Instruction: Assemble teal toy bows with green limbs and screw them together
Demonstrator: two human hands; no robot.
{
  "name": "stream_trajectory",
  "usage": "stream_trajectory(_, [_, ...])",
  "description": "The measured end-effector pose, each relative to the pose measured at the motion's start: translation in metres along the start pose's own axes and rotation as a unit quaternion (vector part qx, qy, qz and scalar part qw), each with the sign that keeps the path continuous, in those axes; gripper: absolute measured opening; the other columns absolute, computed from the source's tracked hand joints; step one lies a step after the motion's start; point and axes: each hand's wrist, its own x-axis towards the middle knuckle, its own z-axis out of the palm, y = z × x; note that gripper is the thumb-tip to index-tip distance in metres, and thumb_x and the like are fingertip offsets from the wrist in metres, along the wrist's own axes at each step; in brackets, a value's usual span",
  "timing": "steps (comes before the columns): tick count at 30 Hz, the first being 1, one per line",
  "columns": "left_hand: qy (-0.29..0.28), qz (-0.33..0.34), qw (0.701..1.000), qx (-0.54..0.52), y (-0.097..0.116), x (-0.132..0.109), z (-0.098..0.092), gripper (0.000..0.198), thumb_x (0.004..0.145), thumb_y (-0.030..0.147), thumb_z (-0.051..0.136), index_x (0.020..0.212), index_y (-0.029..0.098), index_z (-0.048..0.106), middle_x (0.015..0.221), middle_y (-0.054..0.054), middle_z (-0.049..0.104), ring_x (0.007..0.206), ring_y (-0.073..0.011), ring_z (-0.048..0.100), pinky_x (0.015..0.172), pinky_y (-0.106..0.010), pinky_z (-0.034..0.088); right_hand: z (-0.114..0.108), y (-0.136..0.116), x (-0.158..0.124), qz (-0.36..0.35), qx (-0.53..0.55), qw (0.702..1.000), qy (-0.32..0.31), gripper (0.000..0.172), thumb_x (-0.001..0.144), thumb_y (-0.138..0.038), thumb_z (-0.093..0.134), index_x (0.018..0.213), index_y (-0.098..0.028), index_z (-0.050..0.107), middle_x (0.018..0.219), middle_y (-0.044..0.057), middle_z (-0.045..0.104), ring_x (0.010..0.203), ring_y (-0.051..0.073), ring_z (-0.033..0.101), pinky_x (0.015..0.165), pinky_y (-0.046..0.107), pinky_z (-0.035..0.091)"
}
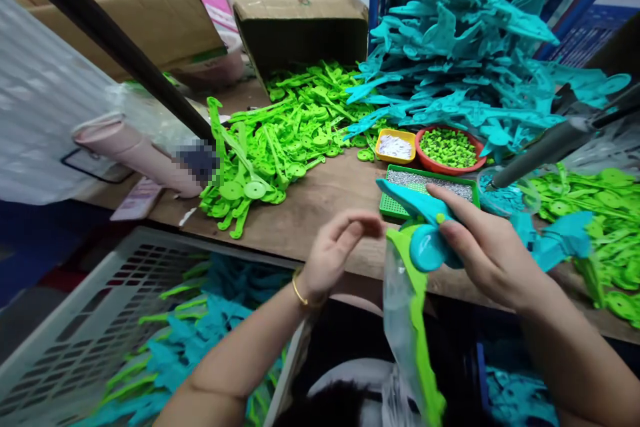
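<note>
My right hand [487,250] grips a turquoise plastic part [427,247] with a pointed end and a round disc. A long bright green plastic part [420,333] is joined to it and hangs down, with a clear film-like piece [397,300] along its side. My left hand [337,250] is just left of the joint, its fingers curled and pressed together near the green part's upper end. Whether those fingertips touch it or hold something small, I cannot tell. Behind the turquoise part lies a green tray [395,205] of small silvery pieces.
Loose green parts [295,127] cover the table's [325,197] left-middle; turquoise parts [450,67] are heaped behind. A yellow dish [379,147] and a red bowl [425,163] hold small pieces. A white crate [65,333] stands lower left. Dark poles [115,47] slant across.
</note>
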Motion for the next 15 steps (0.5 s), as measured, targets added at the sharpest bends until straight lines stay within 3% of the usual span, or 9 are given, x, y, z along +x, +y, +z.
stream_trajectory(1, [-0.001,0.052,0.998,0.037,0.010,0.011,-0.003,0.034,0.084,0.041,0.067,0.109,0.018,0.063,0.098,-0.007,0.070,0.090,-0.0174,0.068,0.084,-0.030,0.055,-0.005,-0.001,-0.002,0.012,0.030,0.999,-0.034,0.048,0.097,-0.041,0.038,0.139,-0.020,0.048,0.127,0.007,0.065,0.111,0.021,0.065,0.090,0.032,0.055])
stream_trajectory(3, [-0.033,0.138,0.982,0.121,0.031,0.030,-0.007,0.050,0.069,0.033,0.083,0.111,0.018,0.062,0.100,-0.007,0.069,0.091,-0.0177,0.067,0.082,-0.028,0.054,-0.010,-0.004,-0.006,0.029,0.079,0.993,-0.088,0.046,0.098,-0.040,0.036,0.138,-0.021,0.050,0.124,0.005,0.067,0.108,0.019,0.066,0.090,0.030,0.055])
stream_trajectory(6, [-0.117,0.208,0.936,0.260,0.056,0.044,-0.006,0.037,0.070,0.030,0.082,0.100,0.016,0.065,0.093,-0.005,0.071,0.085,-0.0158,0.067,0.078,-0.025,0.053,-0.011,-0.007,-0.011,0.039,0.098,0.989,-0.107,0.045,0.098,-0.040,0.037,0.138,-0.022,0.050,0.126,0.005,0.066,0.110,0.019,0.065,0.091,0.030,0.054])
stream_trajectory(8, [-0.151,0.217,0.906,0.331,0.066,0.045,-0.002,0.024,0.077,0.030,0.076,0.093,0.016,0.066,0.088,-0.004,0.072,0.079,-0.0147,0.067,0.074,-0.024,0.051,-0.009,-0.006,-0.014,0.037,0.091,0.991,-0.096,0.045,0.098,-0.040,0.039,0.138,-0.022,0.049,0.126,0.005,0.065,0.110,0.019,0.065,0.091,0.031,0.054])
stream_trajectory(11, [-0.163,0.194,0.879,0.404,0.074,0.044,0.001,0.020,0.080,0.036,0.071,0.086,0.018,0.066,0.081,-0.002,0.071,0.073,-0.0154,0.066,0.069,-0.024,0.048,-0.005,-0.005,-0.015,0.029,0.085,0.992,-0.093,0.046,0.097,-0.039,0.039,0.139,-0.023,0.049,0.126,0.005,0.065,0.108,0.020,0.066,0.090,0.032,0.054])
stream_trajectory(15, [-0.167,0.170,0.867,0.437,0.078,0.049,-0.004,0.021,0.077,0.039,0.070,0.077,0.019,0.063,0.071,0.000,0.066,0.068,-0.0156,0.062,0.068,-0.026,0.047,0.001,-0.003,-0.013,0.026,0.089,0.991,-0.101,0.046,0.097,-0.041,0.038,0.139,-0.024,0.049,0.130,0.005,0.063,0.112,0.021,0.064,0.093,0.034,0.053])
